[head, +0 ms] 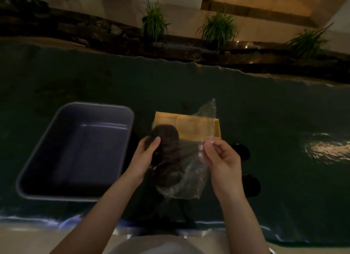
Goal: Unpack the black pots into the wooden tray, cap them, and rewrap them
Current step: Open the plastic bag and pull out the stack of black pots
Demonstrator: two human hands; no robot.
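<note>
Step in hand: unwrapping. Left hand (146,155) grips stack of black pots (166,155) through clear plastic wrap (191,180), held above table, just near of wooden tray (198,128). Right hand (223,159) pinches wrap edge, fingers closed on film. Tray looks empty, though light is dim. Two dark discs (241,151), likely caps, lie right. Grey tub (75,149) sits left. Next move calls for peeling film clear, then freeing top pot.

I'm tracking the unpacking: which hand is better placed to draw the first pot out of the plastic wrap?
The left hand: it already grips the stack of black pots through the plastic wrap. The right hand pinches the wrap's edge, nearer the wooden tray.
</note>
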